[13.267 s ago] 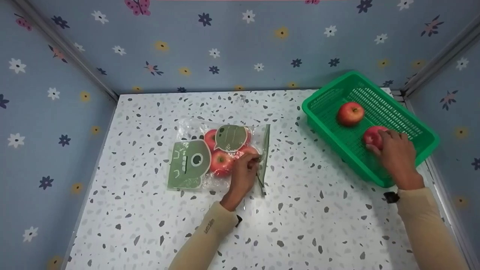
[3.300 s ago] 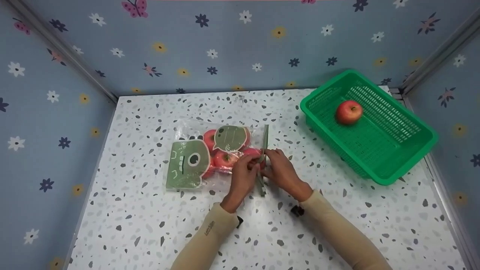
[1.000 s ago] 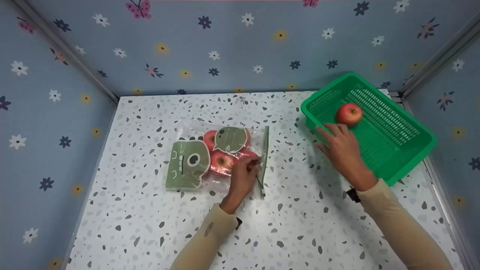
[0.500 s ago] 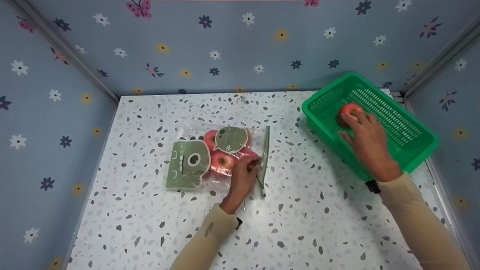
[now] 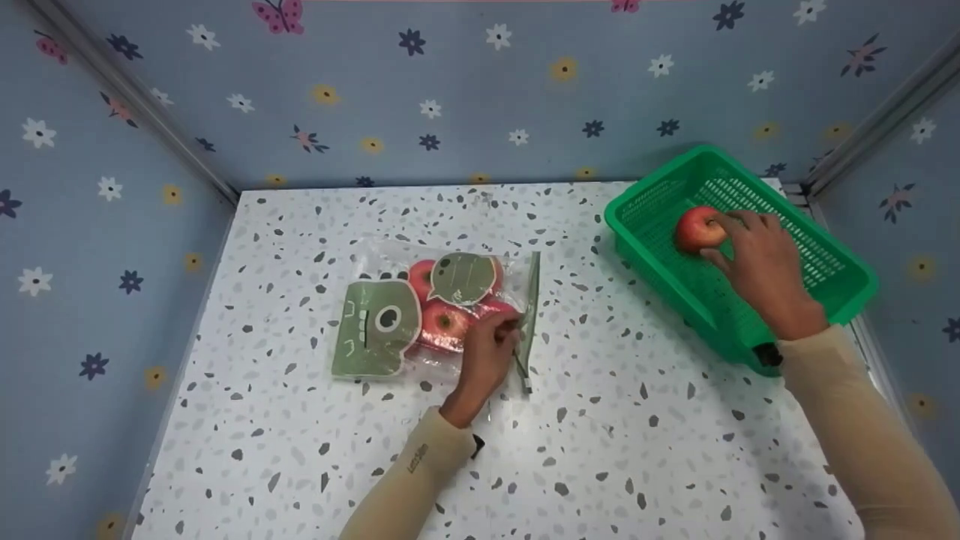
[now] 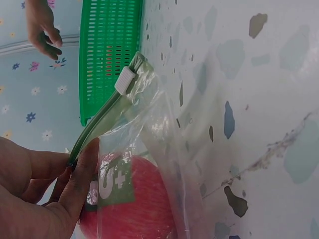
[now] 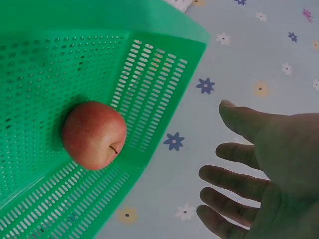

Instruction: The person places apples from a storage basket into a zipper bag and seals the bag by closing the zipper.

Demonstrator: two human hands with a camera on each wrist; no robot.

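Observation:
A clear zip bag [image 5: 375, 330] with green dinosaur print lies on the table, holding several red apples [image 5: 444, 324]. My left hand [image 5: 487, 356] pinches the bag's green-edged mouth between thumb and fingers; the left wrist view shows this grip, with a white zip slider [image 6: 124, 80] beyond it. One red apple [image 5: 699, 229] sits in the green basket [image 5: 660, 289], near its far left end. Over the basket, my right hand [image 5: 769, 266] hovers right of that apple. The right wrist view shows its fingers [image 7: 234, 181] spread and apart from the apple, the palm bare.
The speckled white table [image 5: 585, 450] stretches between bag and basket. Flower-patterned walls [image 5: 480, 90] close off the back and both sides. The basket stands in the back right corner, close to the walls, its rim raised.
The apple my right hand gripped earlier has left the basket. After both hands met at the bag mouth, my right hand moved right, over the basket. My left hand keeps its pinch.

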